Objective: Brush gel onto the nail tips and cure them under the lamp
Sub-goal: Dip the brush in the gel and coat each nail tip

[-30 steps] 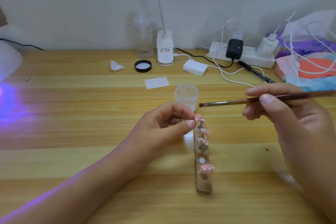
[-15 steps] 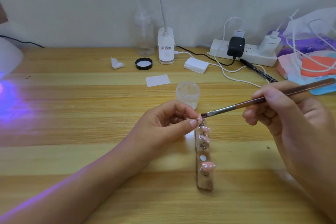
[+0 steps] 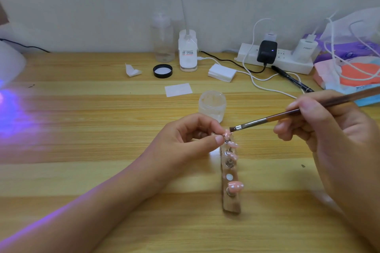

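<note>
The left hand [image 3: 185,139] is pinching a pink nail tip [image 3: 226,134] over the strip [image 3: 231,203]. The right hand [image 3: 329,129] is gripping the brush [image 3: 267,118], its hairs touching that tip.

Right hand [image 3: 329,127] tipped the brush [image 3: 287,113] from near level a second ago to slanting down to the left. Handle end rose toward the upper right. Bristles [image 3: 232,129] had hung in the air, apart from the nail tip [image 3: 226,134] pinched in the left hand [image 3: 185,139]. By half a second ago they had dropped to that tip's far edge. After that they barely shifted; touching or just above, couldn't tell. Right-hand grip sank a little, closer to the left hand.
</note>
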### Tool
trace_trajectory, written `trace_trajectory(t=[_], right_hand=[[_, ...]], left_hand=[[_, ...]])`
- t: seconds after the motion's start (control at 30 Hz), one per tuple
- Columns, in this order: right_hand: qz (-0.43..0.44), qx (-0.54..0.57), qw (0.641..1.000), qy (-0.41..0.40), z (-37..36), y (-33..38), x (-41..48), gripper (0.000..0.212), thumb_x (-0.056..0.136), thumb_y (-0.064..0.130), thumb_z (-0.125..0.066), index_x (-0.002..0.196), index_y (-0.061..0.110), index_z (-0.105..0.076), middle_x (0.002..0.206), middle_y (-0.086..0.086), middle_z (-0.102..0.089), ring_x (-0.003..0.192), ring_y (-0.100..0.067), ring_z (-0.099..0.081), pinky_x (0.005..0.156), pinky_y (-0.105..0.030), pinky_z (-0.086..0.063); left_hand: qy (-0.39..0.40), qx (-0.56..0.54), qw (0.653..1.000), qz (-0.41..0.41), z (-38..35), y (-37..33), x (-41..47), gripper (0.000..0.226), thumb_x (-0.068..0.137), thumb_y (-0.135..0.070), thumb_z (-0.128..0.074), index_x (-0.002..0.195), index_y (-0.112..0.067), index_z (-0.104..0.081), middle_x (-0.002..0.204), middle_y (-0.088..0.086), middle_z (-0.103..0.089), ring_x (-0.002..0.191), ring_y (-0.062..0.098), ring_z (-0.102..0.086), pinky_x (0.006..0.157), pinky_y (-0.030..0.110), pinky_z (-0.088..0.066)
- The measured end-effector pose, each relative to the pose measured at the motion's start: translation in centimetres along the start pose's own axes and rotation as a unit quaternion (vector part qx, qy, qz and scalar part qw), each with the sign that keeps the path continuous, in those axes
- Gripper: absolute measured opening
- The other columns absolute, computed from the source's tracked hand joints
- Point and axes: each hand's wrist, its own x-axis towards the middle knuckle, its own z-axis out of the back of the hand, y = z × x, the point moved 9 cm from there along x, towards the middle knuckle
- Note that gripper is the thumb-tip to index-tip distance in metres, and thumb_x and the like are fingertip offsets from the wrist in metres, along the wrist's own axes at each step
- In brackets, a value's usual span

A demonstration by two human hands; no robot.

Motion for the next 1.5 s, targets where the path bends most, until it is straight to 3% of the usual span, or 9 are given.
trace_trajectory(t=[0.13,0.4,0.63,0.73,0.87,1.2,1.33,1.43,1.5], right_hand=[[0.008,0.002,1.000,0.022,-0.8,0.3,-0.2,0.020,0.084,0.043,-0.065,0.082,0.024,-0.069,0.063,-0.004,-0.069,0.058,-0.020,-0.065,0.060,-0.022,-0.053],[0.035,-0.016,0.999,-0.003,-0.4,1.0,-0.4,0.026,0.090,0.041,-0.060,0.089,0.015,-0.063,0.068,-0.005,-0.071,0.063,-0.019,-0.066,0.064,-0.021,-0.052],[0.051,-0.067,0.996,0.025,-1.0,1.2,-0.7,0.018,0.094,0.035,-0.059,0.092,0.018,-0.065,0.070,-0.001,-0.072,0.065,-0.019,-0.068,0.068,-0.021,-0.053],[0.068,-0.070,0.995,0.004,-0.5,1.7,-0.5,0.025,0.095,0.041,-0.058,0.095,0.017,-0.063,0.070,0.002,-0.070,0.067,-0.018,-0.068,0.069,-0.022,-0.053],[0.064,-0.045,0.997,0.002,-0.3,1.7,-0.3,0.029,0.093,0.046,-0.059,0.093,0.017,-0.062,0.066,0.003,-0.068,0.064,-0.021,-0.065,0.067,-0.026,-0.052],[0.056,-0.073,0.996,0.011,-0.9,1.5,-0.6,0.015,0.094,0.030,-0.058,0.090,0.016,-0.063,0.068,0.002,-0.071,0.064,-0.017,-0.067,0.068,-0.020,-0.053],[0.054,-0.058,0.997,-0.007,-0.4,1.6,-0.3,0.026,0.092,0.044,-0.059,0.092,0.018,-0.063,0.070,-0.002,-0.071,0.068,-0.021,-0.067,0.068,-0.024,-0.053],[0.052,-0.028,0.998,0.009,-0.3,1.4,-0.1,0.011,0.092,0.030,-0.059,0.088,0.022,-0.065,0.070,-0.001,-0.069,0.068,-0.023,-0.067,0.068,-0.025,-0.052],[0.052,-0.014,0.998,0.030,-0.6,1.4,-0.2,0.016,0.086,0.021,-0.052,0.086,0.026,-0.067,0.074,0.000,-0.069,0.071,-0.023,-0.068,0.071,-0.026,-0.053]], left_hand=[[-0.001,0.003,1.000,0.002,0.1,0.1,0.1,0.012,0.078,-0.017,-0.068,0.076,-0.029,-0.071,0.076,-0.014,-0.066,0.072,0.001,-0.054,0.070,0.009,-0.044],[-0.003,0.005,1.000,-0.001,0.1,0.1,0.0,0.014,0.079,-0.016,-0.068,0.079,-0.031,-0.071,0.078,-0.016,-0.068,0.075,0.001,-0.055,0.071,0.010,-0.045],[-0.006,0.014,1.000,0.011,0.2,0.3,0.0,0.011,0.077,-0.020,-0.070,0.077,-0.031,-0.071,0.076,-0.014,-0.066,0.075,0.004,-0.054,0.071,0.011,-0.045],[-0.010,0.011,1.000,0.013,0.2,0.3,0.0,0.010,0.077,-0.020,-0.070,0.078,-0.030,-0.071,0.078,-0.014,-0.068,0.075,0.004,-0.055,0.072,0.011,-0.045],[-0.023,-0.011,1.000,0.014,0.3,0.3,0.0,0.011,0.076,-0.018,-0.077,0.081,-0.021,-0.068,0.073,-0.013,-0.066,0.066,0.000,-0.054,0.063,0.007,-0.042],[-0.016,-0.030,0.999,0.019,0.2,0.2,-0.2,0.008,0.070,-0.022,-0.072,0.076,-0.027,-0.073,0.080,-0.005,-0.070,0.071,0.003,-0.062,0.068,0.013,-0.050],[-0.016,-0.034,0.999,0.025,0.0,0.3,-0.1,0.006,0.071,-0.022,-0.072,0.076,-0.024,-0.073,0.076,-0.007,-0.071,0.070,0.002,-0.065,0.068,0.013,-0.051],[-0.026,-0.040,0.999,0.025,0.1,0.3,-0.1,0.006,0.071,-0.018,-0.071,0.077,-0.019,-0.071,0.074,-0.007,-0.072,0.069,0.002,-0.066,0.066,0.013,-0.052],[-0.027,-0.045,0.998,0.026,0.1,0.3,-0.1,0.006,0.070,-0.018,-0.071,0.076,-0.020,-0.072,0.075,-0.007,-0.072,0.070,0.002,-0.066,0.067,0.014,-0.053]])
